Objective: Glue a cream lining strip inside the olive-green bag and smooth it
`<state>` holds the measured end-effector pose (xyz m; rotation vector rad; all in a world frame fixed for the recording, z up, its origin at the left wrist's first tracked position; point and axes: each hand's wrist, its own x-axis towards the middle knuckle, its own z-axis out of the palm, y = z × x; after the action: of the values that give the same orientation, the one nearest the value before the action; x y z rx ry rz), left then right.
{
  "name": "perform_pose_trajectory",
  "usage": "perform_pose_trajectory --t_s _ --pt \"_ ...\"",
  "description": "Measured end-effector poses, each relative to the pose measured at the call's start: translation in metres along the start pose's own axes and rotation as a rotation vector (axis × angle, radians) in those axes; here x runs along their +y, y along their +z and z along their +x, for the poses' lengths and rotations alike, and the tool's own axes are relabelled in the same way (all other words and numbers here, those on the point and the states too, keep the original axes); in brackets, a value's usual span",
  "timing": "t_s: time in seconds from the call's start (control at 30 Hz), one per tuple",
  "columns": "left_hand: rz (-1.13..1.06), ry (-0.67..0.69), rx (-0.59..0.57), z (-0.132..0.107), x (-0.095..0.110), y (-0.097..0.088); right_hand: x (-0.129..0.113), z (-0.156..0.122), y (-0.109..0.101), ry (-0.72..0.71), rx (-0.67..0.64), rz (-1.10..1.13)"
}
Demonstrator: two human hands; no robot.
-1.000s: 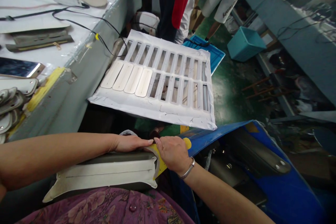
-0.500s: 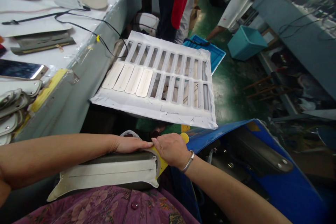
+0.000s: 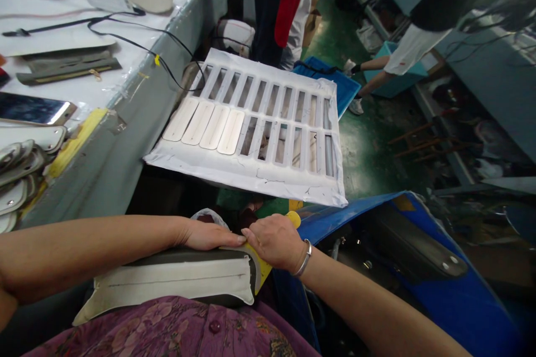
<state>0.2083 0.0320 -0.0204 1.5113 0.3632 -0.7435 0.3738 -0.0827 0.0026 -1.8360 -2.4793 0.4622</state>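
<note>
On my lap lies a dark grey-green piece that looks like an unfinished bag (image 3: pixel 184 256), with a long cream strip (image 3: pixel 180 280) along its near side. My left hand (image 3: pixel 209 234) presses along its top far edge, thumb pointing right and fingers partly hidden over the edge. At the right end, my right hand (image 3: pixel 274 241) is closed on a yellow piece (image 3: pixel 263 272) beside the bag's curved grey edge. The two thumbs almost meet. What the curled right fingers hold underneath is hidden.
A white slotted rack (image 3: pixel 251 170) with several cream strips stands ahead. To the right is a blue container (image 3: pixel 355 206) holding dark pieces. The left table (image 3: pixel 154 56) bears a phone (image 3: pixel 36 109), cut pieces and a cable. Two people stand beyond, near a blue crate (image 3: pixel 349 89).
My hands stay on the bag, with the right wrist slightly shifted and more of the curved grey edge showing. A person at the back right has stepped in front of the teal bin.
</note>
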Motion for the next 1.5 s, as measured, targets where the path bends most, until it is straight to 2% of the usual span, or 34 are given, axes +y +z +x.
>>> perform_pose_trajectory --t_s 0.2,0.4,0.57,0.73,0.87,1.1,1.23,1.3,1.4,1.5 --pt "0.005 0.153 -0.071 0.002 0.001 0.001 0.000 -0.003 0.001 0.011 -0.012 -0.005" --pt "0.076 0.239 -0.033 0.002 0.013 0.004 -0.002 -0.009 0.003 0.049 -0.039 0.007" --pt "0.156 0.203 0.008 0.004 0.018 0.008 -0.001 -0.015 0.006 0.090 -0.030 0.040" --pt "0.093 0.229 -0.009 0.006 0.022 0.011 0.001 -0.020 0.012 0.092 -0.027 0.083" --pt "0.184 0.226 -0.028 0.009 0.029 0.011 0.001 -0.025 0.016 0.076 -0.023 0.103" --pt "0.278 0.119 0.028 0.006 0.041 0.014 -0.011 -0.032 0.009 0.172 -0.089 0.049" --pt "0.434 0.001 0.138 -0.007 0.043 0.017 -0.020 -0.037 0.000 0.214 -0.115 -0.034" --pt "0.456 0.019 0.141 -0.015 0.043 0.016 -0.020 -0.039 -0.004 0.188 -0.135 -0.040" --pt "0.378 0.109 0.087 -0.025 0.042 0.011 -0.014 -0.044 -0.011 0.146 -0.144 -0.008" --pt "0.311 0.147 0.090 -0.027 0.043 0.007 -0.008 -0.046 -0.019 0.229 -0.087 -0.015"
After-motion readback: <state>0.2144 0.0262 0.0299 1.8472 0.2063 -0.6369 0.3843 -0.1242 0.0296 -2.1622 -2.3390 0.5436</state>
